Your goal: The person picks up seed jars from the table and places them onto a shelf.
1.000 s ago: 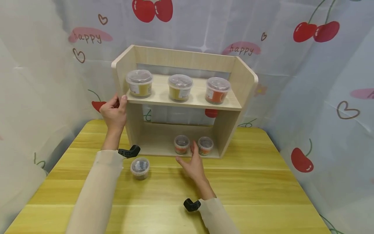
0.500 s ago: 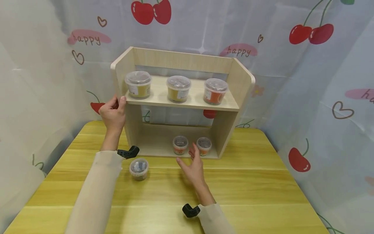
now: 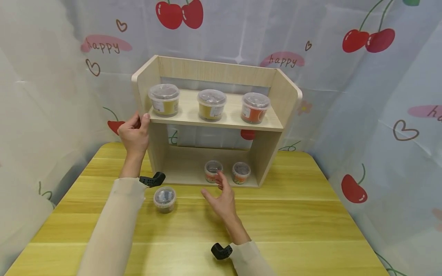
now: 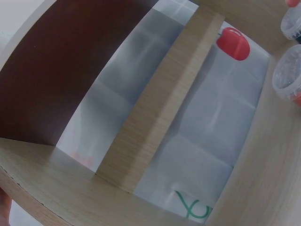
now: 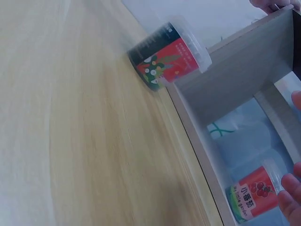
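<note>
Head view: left hand [image 3: 134, 132] grips the left side panel of the wooden shelf [image 3: 214, 73], fingers curled round its front edge at the level of the upper board. Right hand [image 3: 221, 197] hovers over the tabletop [image 3: 297, 230] just in front of the shelf's lower level, fingers loosely spread, holding nothing; fingertips near the left small tub [image 3: 213, 171] on the bottom board. A second small tub [image 3: 241, 172] sits just right of it, apart. A third small tub w/ dark label [image 3: 164, 199] stands on the tabletop in front of the shelf's left corner, near the left forearm. Upper board carries 3 larger lidded tubs in a row: two yellow [image 3: 164, 99] [image 3: 211, 104], one orange [image 3: 255, 107]. Cherry-print curtain [image 3: 362, 96] behind and at the sides.

Left wrist view: only the shelf's inside, boards & curtain through the open back; lids of two tubs at the right edge [image 4: 288, 80]. Hand itself barely in frame.

Right wrist view: dark-label tub [image 5: 170, 55] on tabletop beside the shelf corner; a red-label tub [image 5: 251, 193] on the bottom board, fingertips [image 5: 290, 201] just beside it; contact can't be told.
</note>
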